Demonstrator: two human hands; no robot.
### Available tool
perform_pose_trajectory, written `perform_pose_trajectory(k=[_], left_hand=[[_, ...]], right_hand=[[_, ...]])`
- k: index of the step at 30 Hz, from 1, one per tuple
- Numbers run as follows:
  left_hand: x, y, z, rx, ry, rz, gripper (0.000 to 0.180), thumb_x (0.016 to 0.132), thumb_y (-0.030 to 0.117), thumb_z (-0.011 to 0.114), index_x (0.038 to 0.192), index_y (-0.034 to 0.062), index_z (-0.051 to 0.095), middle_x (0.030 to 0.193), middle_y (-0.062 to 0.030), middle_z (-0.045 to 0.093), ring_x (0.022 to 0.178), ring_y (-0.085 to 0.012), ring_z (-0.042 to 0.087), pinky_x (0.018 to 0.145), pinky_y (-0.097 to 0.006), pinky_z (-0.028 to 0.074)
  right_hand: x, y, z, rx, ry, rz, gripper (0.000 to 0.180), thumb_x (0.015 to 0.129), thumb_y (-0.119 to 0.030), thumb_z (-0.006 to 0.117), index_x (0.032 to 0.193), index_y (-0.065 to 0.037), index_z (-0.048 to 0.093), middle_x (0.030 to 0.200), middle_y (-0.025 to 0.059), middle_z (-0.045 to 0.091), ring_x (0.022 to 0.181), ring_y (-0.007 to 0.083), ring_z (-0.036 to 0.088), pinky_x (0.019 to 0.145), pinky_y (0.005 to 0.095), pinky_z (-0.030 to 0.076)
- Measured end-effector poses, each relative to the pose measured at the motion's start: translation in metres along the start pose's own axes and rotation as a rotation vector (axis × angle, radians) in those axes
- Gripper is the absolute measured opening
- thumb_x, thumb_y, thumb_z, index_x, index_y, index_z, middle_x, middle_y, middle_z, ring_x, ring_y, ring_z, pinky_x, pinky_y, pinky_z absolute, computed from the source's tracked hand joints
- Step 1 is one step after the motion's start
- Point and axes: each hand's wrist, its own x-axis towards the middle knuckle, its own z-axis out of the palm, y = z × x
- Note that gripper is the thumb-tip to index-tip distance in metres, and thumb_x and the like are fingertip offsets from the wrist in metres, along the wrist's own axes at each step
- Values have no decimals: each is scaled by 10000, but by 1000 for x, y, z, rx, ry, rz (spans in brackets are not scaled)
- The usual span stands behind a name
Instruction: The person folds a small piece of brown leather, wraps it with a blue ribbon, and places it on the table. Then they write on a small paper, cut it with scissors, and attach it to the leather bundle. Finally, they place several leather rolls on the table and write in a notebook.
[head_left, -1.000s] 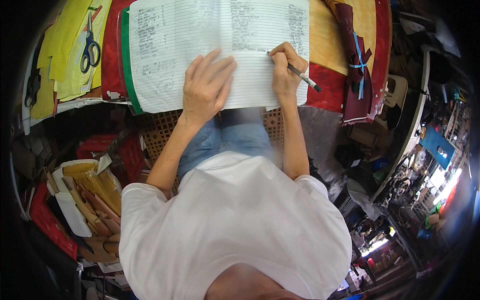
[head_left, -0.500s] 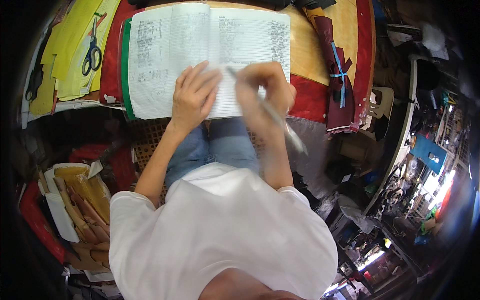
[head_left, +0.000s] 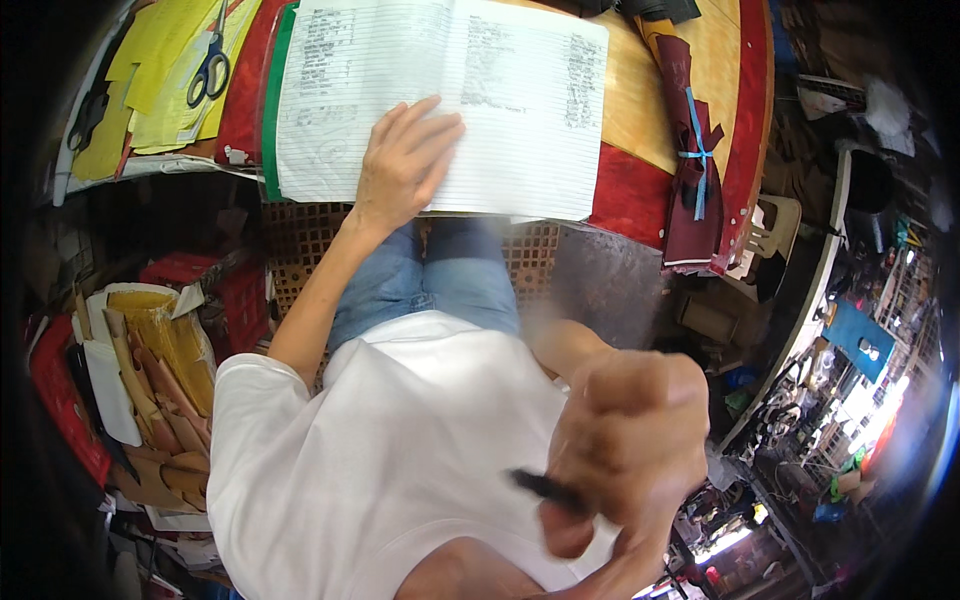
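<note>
An open lined notebook (head_left: 330, 165) with handwritten columns on both pages lies at the table's near edge, a green strip along its left side. My left hand (head_left: 405, 165) rests flat across the middle of the pages, fingers stretched out. Raised in front of my chest and close to the camera, my right hand (head_left: 630, 440) is curled and a little blurred. From between its fingers sticks the dark end of a pen (head_left: 545, 488); the rest of the pen is hidden by the hand.
Yellow papers (head_left: 165, 75) and dark-handled scissors (head_left: 210, 75) lie left of the notebook. To its right is a maroon bundle (head_left: 685, 130) tied with blue string. A red crate (head_left: 235, 300) and a stack of brown folded material (head_left: 160, 370) stand low at the left.
My right hand has lifted off the notebook and come back toward my chest and the camera with the pen. My left hand stays on the pages. The view has shifted slightly.
</note>
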Motion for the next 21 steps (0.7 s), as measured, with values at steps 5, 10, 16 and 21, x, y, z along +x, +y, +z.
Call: perform_pose_trajectory(k=[5,10,16,21], left_hand=[[-1,-1,-1,-11,18,18,263,864,109,633,1112,61,707,1206,-42,663,1282,-247,511,1116,-438,331],[0,0,-1,0,15,17,263,863,104,627,1108,54,707,1196,-47,665,1275,-248,517,1112,-435,333],[1,1,-3,-6,15,14,268,856,101,632,1109,53,706,1183,-56,667,1272,-247,519,1114,-435,333],[0,0,-2,2,-10,-3,266,890,122,624,1142,87,704,1207,-21,662,1292,-233,505,1128,-433,315]], right_hand=[[-46,52,-54,-419,-37,225,173,943,-133,572,1029,0,642,932,108,650,817,214,629,741,353,496],[-92,131,-109,-1027,-198,355,264,885,-161,678,1118,-36,663,1117,126,683,1139,324,584,992,477,422],[-135,174,-161,-1104,-202,566,274,911,-201,648,1134,-43,657,1236,135,649,1174,363,550,1057,500,338],[-141,197,-193,-1161,-152,466,275,951,-190,614,1112,31,642,1132,209,663,1072,360,620,941,432,453]])
